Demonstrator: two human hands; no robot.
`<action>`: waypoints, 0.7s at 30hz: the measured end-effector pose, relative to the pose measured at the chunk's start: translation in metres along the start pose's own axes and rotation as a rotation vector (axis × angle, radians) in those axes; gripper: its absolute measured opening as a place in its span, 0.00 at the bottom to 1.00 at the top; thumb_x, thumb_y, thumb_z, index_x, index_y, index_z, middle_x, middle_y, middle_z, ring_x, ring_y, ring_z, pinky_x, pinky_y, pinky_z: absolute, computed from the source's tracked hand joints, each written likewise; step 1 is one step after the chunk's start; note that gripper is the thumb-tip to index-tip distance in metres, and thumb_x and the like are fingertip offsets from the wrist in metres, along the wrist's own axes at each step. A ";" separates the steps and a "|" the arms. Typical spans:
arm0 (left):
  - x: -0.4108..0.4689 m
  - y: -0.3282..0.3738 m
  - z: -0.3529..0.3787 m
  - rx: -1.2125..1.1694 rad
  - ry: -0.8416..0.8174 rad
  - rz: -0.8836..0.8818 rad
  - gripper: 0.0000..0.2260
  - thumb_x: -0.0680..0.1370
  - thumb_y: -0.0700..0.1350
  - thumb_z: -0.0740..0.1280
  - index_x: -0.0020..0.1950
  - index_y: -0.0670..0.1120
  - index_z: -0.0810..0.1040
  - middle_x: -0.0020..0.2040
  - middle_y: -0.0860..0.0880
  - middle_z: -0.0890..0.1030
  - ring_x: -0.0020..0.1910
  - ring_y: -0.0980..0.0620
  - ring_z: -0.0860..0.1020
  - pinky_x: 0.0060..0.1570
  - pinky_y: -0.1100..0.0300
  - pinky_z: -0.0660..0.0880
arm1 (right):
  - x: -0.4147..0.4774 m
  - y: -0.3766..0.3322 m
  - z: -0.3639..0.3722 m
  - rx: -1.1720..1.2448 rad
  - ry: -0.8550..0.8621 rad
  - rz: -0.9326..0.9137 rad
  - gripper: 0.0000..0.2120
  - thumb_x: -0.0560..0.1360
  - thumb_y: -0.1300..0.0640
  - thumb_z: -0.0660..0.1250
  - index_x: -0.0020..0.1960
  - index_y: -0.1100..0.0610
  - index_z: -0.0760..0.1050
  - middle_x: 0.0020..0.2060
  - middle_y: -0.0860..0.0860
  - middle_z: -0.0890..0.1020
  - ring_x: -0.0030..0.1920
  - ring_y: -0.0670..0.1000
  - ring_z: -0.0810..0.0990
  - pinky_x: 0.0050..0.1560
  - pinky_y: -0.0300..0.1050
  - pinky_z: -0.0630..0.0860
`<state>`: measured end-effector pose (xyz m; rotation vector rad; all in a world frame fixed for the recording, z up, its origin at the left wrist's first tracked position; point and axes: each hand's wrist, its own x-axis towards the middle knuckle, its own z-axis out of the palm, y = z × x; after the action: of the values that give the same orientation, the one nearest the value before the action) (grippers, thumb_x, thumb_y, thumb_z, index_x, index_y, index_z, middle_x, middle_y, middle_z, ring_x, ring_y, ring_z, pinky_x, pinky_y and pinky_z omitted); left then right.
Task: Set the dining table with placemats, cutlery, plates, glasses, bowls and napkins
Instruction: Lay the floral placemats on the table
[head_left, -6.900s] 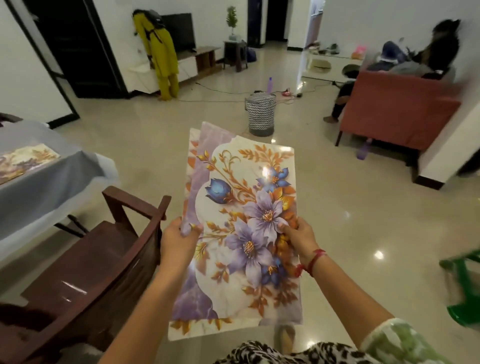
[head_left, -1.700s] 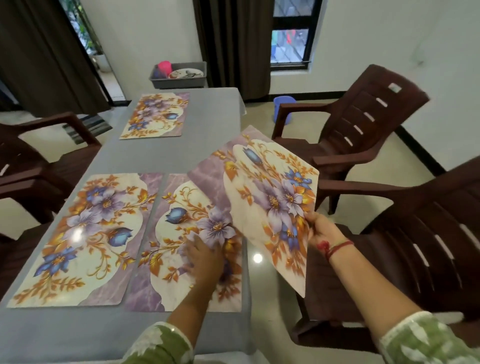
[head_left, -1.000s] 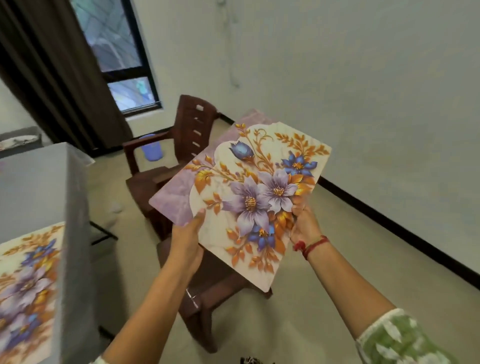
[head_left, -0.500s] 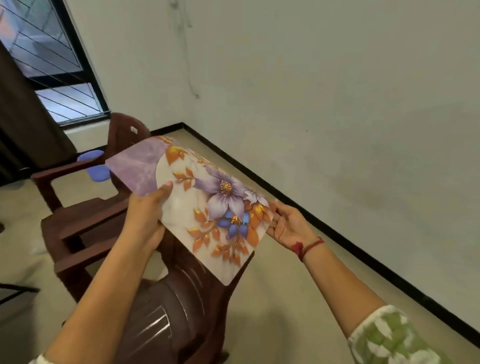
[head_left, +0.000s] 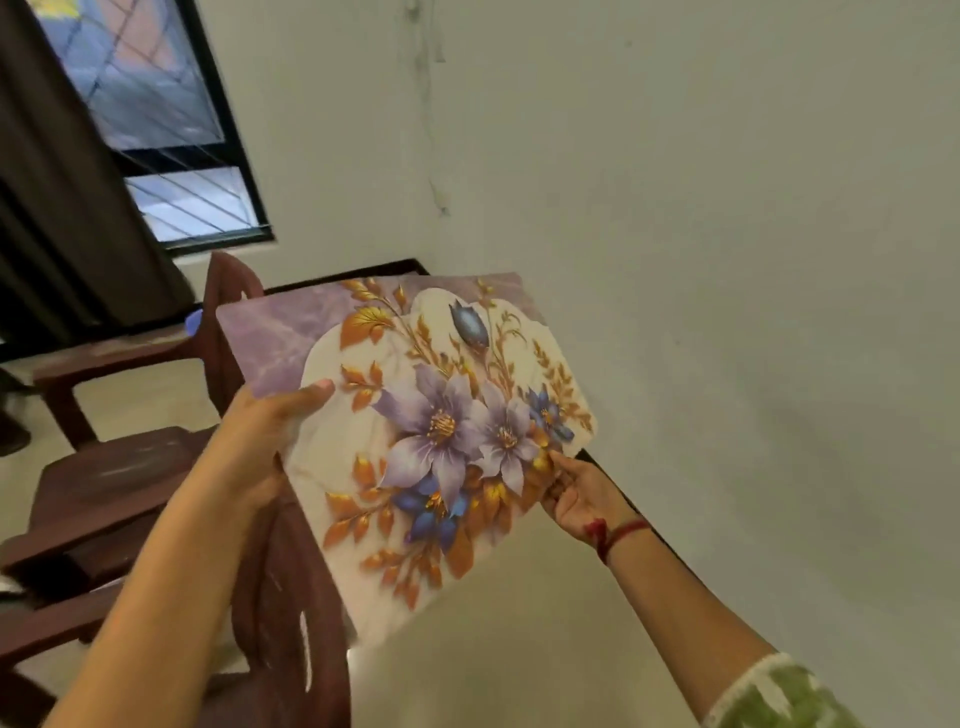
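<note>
Left thumb (head_left: 314, 388) pressed on placemat (head_left: 441, 415) face; left hand (head_left: 254, 447) gripping its left edge. Right hand (head_left: 576, 493) pinching its right edge, red thread (head_left: 621, 532) at wrist. Placemat held in air, tilted, floral side up. Brown chair (head_left: 104, 483) below-left of placemat; window (head_left: 171, 130) above-left; wall (head_left: 727, 260) behind.

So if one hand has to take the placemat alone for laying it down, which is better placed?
Probably the left. The left hand grips the placemat well in from its edge, thumb flat across the top face. The right hand only pinches the opposite edge with its fingertips.
</note>
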<state>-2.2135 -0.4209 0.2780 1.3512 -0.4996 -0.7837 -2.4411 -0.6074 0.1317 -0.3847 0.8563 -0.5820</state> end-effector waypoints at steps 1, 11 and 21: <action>0.020 -0.001 0.002 0.029 0.029 -0.002 0.08 0.77 0.36 0.65 0.54 0.45 0.79 0.46 0.45 0.85 0.41 0.48 0.84 0.40 0.53 0.82 | 0.027 -0.021 0.007 -0.044 -0.017 0.034 0.05 0.77 0.62 0.63 0.50 0.62 0.76 0.32 0.54 0.84 0.30 0.49 0.83 0.31 0.39 0.80; 0.133 0.021 -0.059 0.137 0.378 -0.020 0.16 0.70 0.39 0.73 0.57 0.42 0.78 0.46 0.44 0.85 0.38 0.48 0.84 0.35 0.53 0.82 | 0.219 -0.057 0.116 -0.145 -0.136 0.333 0.07 0.70 0.65 0.70 0.46 0.60 0.75 0.33 0.55 0.83 0.28 0.51 0.82 0.24 0.40 0.78; 0.329 0.080 -0.098 0.161 0.745 0.115 0.05 0.78 0.36 0.63 0.46 0.45 0.76 0.29 0.53 0.82 0.26 0.57 0.80 0.25 0.65 0.77 | 0.421 -0.118 0.296 -0.221 -0.203 0.390 0.04 0.77 0.61 0.64 0.47 0.61 0.75 0.29 0.55 0.83 0.27 0.51 0.83 0.28 0.42 0.80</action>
<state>-1.9095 -0.5983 0.3008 1.6271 -0.0442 -0.1104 -2.0267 -0.9345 0.1247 -0.4547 0.7748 -0.0843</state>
